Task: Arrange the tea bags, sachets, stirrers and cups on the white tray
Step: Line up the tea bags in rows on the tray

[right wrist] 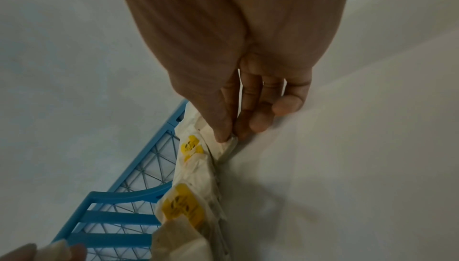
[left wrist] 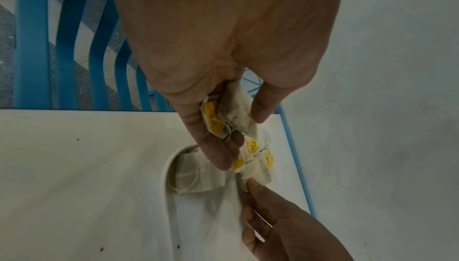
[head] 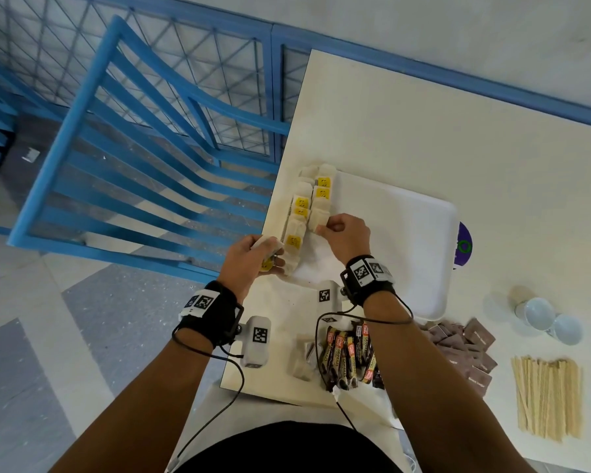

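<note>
The white tray [head: 406, 240] lies mid-table. Two rows of tea bags [head: 301, 213] with yellow tags run along its left edge. My left hand [head: 270, 257] hovers at the near end of the left row and grips a small bunch of tea bags [left wrist: 223, 116] between thumb and fingers. My right hand [head: 323, 225] pinches the nearest tea bag of the right row [head: 318, 216] between thumb and forefinger [right wrist: 224, 133]; that bag rests on the tray. In the left wrist view the tray rim [left wrist: 165, 177] curves round another tea bag [left wrist: 196, 177].
Near the front edge lie a few loose tea bags [head: 302, 360], dark coffee sachets [head: 348, 356], brown sachets [head: 464, 346] and wooden stirrers [head: 546, 397]. White cups [head: 539, 315] lie right of the tray. A purple disc [head: 464, 245] shows behind it. A blue chair [head: 133, 148] stands left.
</note>
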